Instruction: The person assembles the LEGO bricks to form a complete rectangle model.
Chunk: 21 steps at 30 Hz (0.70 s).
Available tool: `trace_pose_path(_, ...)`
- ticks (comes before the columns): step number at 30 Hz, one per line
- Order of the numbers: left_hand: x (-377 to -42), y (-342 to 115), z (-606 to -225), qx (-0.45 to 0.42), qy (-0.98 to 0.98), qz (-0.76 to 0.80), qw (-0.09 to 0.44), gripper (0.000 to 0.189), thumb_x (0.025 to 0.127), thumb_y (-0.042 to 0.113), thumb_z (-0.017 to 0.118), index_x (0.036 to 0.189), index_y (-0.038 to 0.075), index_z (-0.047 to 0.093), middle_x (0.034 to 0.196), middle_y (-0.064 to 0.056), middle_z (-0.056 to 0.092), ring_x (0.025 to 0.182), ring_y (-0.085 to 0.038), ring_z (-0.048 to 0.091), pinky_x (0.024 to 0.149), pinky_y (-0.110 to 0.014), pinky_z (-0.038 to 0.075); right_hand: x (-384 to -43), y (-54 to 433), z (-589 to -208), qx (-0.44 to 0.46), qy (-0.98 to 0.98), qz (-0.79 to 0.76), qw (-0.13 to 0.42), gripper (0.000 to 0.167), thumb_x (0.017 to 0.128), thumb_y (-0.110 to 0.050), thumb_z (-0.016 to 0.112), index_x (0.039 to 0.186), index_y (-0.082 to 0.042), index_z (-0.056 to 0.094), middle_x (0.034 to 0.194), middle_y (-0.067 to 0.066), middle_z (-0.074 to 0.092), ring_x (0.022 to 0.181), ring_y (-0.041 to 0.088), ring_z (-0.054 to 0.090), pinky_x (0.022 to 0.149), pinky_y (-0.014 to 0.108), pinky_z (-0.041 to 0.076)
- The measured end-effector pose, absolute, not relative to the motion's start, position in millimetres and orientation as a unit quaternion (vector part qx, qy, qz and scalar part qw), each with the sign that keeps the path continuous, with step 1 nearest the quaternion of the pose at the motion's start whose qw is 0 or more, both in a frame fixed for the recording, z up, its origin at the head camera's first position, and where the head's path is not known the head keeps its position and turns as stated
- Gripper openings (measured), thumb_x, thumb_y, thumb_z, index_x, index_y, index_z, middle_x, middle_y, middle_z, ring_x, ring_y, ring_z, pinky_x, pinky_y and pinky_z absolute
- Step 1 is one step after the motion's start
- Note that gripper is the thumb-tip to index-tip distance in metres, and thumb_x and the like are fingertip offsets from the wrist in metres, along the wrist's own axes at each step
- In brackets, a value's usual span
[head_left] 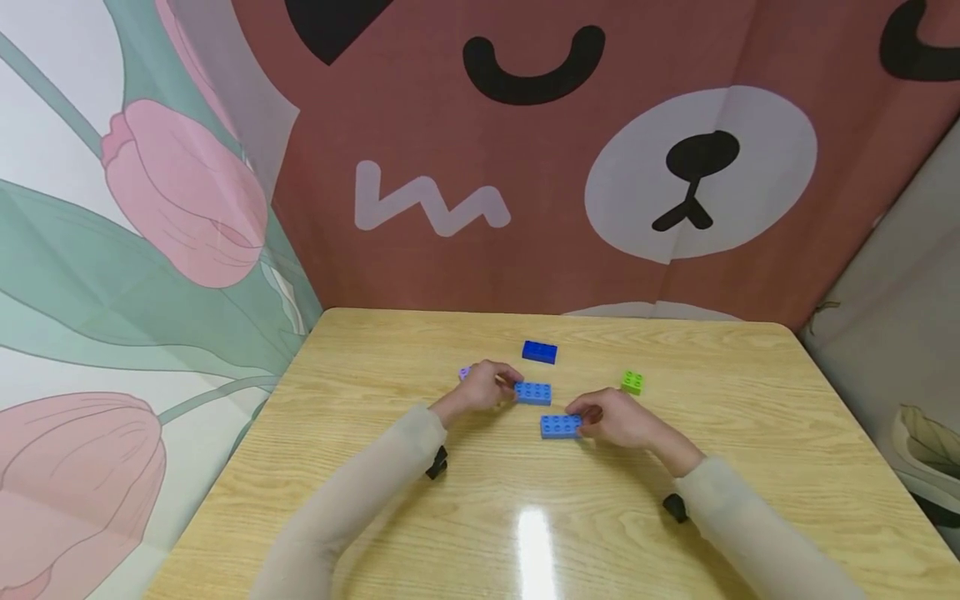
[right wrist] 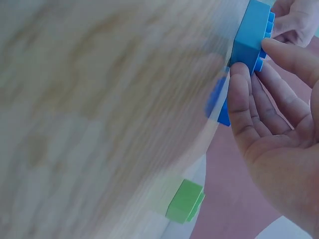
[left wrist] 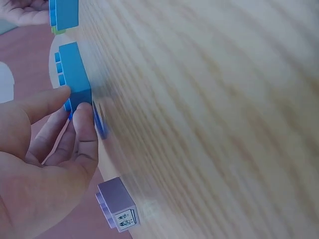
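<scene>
My left hand (head_left: 482, 386) pinches the left end of a light blue toy building brick (head_left: 534, 394) with two rows of studs. In the left wrist view its fingertips lie right at that brick's end (left wrist: 76, 74). Nearer the front and slightly right is a second, similar light blue brick (head_left: 559, 427). My right hand (head_left: 618, 417) pinches it at its right end, thumb and fingertips on the brick (right wrist: 250, 37) in the right wrist view. Both bricks have their studs up and sit low at the table, staggered with a small gap between them.
Behind the hands lies a dark blue brick (head_left: 540, 352) on the wooden table (head_left: 480, 525). A small lime green brick (head_left: 632, 382) stands beyond the right hand. Partly hidden by the left hand is a purple brick (left wrist: 117, 204) with a printed side. A patterned cloth (head_left: 420, 275) hangs behind the table.
</scene>
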State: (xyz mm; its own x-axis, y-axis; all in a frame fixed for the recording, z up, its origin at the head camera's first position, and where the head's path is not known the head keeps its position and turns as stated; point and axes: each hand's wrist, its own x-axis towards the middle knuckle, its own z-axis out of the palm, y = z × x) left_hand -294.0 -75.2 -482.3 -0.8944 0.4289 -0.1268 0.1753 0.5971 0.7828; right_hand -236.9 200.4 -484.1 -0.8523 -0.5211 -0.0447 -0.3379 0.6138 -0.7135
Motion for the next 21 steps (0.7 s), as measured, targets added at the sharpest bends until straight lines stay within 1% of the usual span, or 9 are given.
trace_pose_path(7,-291,-78,-479,0.164,0.887,0.401,0.158,0.024,0.094,0.001,0.073,0.115,0.01,0.075,0.106,-0.001,0.069,0.1,-0.019,0.067,0.072,-0.029,0.056,-241,212,-485,-0.233,0.886,-0.381,0.123,0.03,0.09,-0.005,0.078,0.118,0.0,0.073,0.105,0.004,0.072,0.085,0.016,0.065,0.073,0.033,0.055)
trace_pose_path(15,-288,-81,-479,0.165,0.884,0.405,0.164,0.024,0.093,-0.001,0.073,0.114,0.009,0.075,0.106,-0.001,0.07,0.101,-0.02,0.067,0.072,-0.028,0.056,-246,219,-486,-0.211,0.895,-0.377,0.115,0.027,0.089,-0.003,0.077,0.116,-0.001,0.073,0.107,0.006,0.072,0.086,0.017,0.066,0.072,0.033,0.055)
trace_pose_path(21,-285,-82,-477,0.176,0.879,0.411,0.168,0.024,0.092,-0.002,0.074,0.114,0.007,0.075,0.106,-0.002,0.07,0.098,-0.019,0.067,0.07,-0.029,0.056,-249,216,-484,-0.189,0.899,-0.378,0.112,0.027,0.089,-0.002,0.077,0.116,-0.001,0.074,0.111,0.01,0.071,0.09,0.02,0.067,0.072,0.033,0.056)
